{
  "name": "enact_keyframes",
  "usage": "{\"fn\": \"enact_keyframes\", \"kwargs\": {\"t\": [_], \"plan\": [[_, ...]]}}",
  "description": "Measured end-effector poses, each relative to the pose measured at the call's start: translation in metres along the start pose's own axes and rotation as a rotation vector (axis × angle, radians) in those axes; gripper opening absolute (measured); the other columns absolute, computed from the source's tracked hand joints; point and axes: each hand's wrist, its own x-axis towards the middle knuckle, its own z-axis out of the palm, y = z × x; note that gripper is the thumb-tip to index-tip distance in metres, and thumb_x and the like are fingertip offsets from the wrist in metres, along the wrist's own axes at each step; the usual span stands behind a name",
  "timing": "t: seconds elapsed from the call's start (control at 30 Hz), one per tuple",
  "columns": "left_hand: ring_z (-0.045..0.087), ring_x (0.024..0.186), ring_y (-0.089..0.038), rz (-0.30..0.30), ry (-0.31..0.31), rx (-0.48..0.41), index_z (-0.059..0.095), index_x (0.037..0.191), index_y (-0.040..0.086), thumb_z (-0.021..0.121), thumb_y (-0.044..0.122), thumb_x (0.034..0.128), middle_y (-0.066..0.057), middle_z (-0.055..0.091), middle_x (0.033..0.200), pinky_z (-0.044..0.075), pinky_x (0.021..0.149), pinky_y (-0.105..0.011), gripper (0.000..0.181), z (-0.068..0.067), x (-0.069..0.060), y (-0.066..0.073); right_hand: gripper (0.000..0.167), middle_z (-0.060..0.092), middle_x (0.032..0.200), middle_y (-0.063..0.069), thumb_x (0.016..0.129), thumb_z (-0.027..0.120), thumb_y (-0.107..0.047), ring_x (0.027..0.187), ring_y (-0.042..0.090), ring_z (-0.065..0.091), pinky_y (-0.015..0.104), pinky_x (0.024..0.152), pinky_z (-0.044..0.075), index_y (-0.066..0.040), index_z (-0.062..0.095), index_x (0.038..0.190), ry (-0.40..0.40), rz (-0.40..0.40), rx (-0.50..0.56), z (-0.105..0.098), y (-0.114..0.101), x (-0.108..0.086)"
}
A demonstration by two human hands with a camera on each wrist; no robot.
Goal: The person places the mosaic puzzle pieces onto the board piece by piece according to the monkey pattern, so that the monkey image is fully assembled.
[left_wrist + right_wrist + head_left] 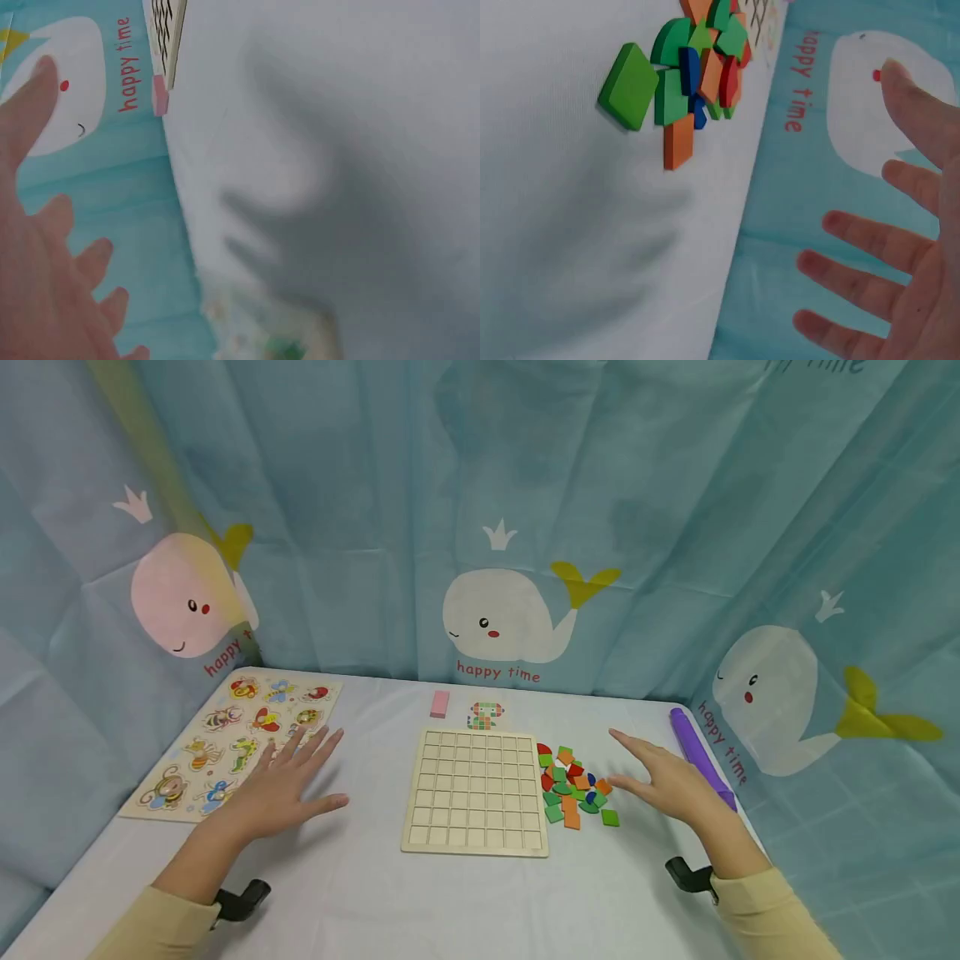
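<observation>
My left hand (281, 789) hovers with fingers spread between the animal picture board and the wooden grid board (472, 793); it holds nothing. On the other side my right hand (667, 781), fingers extended, hangs above the table just right of a loose pile of coloured tiles (577, 782). Green, orange, red and blue pieces make up that pile, beside the grid's right edge. In the right wrist view a green diamond tile (630, 87) lies at the pile's edge, apart from the spread fingers (855, 281). The grid's square cells hold no tiles.
A picture board with insects (202, 752) lies at the table's left. Behind the grid are a pink block (439, 704) and a small pattern card (486, 716). A purple tube (699, 753) lies along the right edge. A whale-print curtain (345, 602) surrounds the table.
</observation>
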Motion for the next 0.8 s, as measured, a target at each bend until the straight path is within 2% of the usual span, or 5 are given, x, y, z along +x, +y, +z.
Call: {"fn": "enact_keyframes", "kwargs": {"t": [0.13, 0.27, 0.4, 0.53, 0.8], "plan": [[0.010, 0.155, -0.045, 0.015, 0.001, -0.088, 0.016, 0.164, 0.024, 0.062, 0.066, 0.0893, -0.013, 0.021, 0.168, 0.008, 0.118, -0.073, 0.097, 0.015, 0.019, 0.005, 0.071, 0.069, 0.128, 0.012, 0.092, 0.067, -0.055, 0.107, 0.031, 0.068, 0.050, 0.082, 0.059, -0.021, 0.047, 0.151, -0.005, 0.017, 0.047, 0.009, 0.001, 0.006], [0.012, 0.154, -0.046, 0.067, -0.015, -0.173, 0.018, 0.163, 0.020, 0.064, 0.063, 0.0895, -0.014, 0.023, 0.168, 0.010, 0.118, -0.072, 0.097, 0.034, 0.036, 0.015, 0.053, 0.072, 0.098, 0.000, 0.092, 0.072, -0.045, 0.083, 0.015, 0.062, 0.032, 0.066, 0.052, -0.014, 0.064, 0.133, -0.051, 0.030, 0.099, 0.019, 0.004, 0.013], [0.012, 0.153, -0.048, 0.103, -0.041, -0.261, 0.020, 0.163, 0.016, 0.068, 0.057, 0.0897, -0.016, 0.023, 0.167, 0.010, 0.119, -0.072, 0.096, 0.050, 0.051, 0.026, 0.039, 0.067, 0.088, -0.005, 0.091, 0.074, -0.042, 0.077, 0.011, 0.056, 0.030, 0.066, 0.049, -0.013, 0.071, 0.116, -0.117, 0.051, 0.163, 0.035, 0.007, 0.020], [0.009, 0.154, -0.048, 0.098, -0.095, -0.263, 0.024, 0.162, 0.016, 0.068, 0.059, 0.0893, -0.017, 0.021, 0.167, 0.007, 0.120, -0.071, 0.095, 0.064, 0.066, 0.037, 0.030, 0.064, 0.084, -0.006, 0.088, 0.078, -0.040, 0.075, 0.012, 0.055, 0.029, 0.066, 0.048, -0.016, 0.072, 0.104, -0.165, 0.086, 0.226, 0.051, 0.008, 0.024], [0.002, 0.155, -0.046, 0.088, -0.133, -0.283, 0.029, 0.161, 0.018, 0.067, 0.058, 0.0893, -0.016, 0.019, 0.168, -0.001, 0.121, -0.068, 0.091, 0.076, 0.081, 0.052, 0.021, 0.059, 0.077, -0.005, 0.089, 0.079, -0.032, 0.070, 0.013, 0.051, 0.027, 0.063, 0.045, -0.014, 0.070, 0.095, -0.142, 0.063, 0.267, 0.067, 0.008, 0.029]]}}
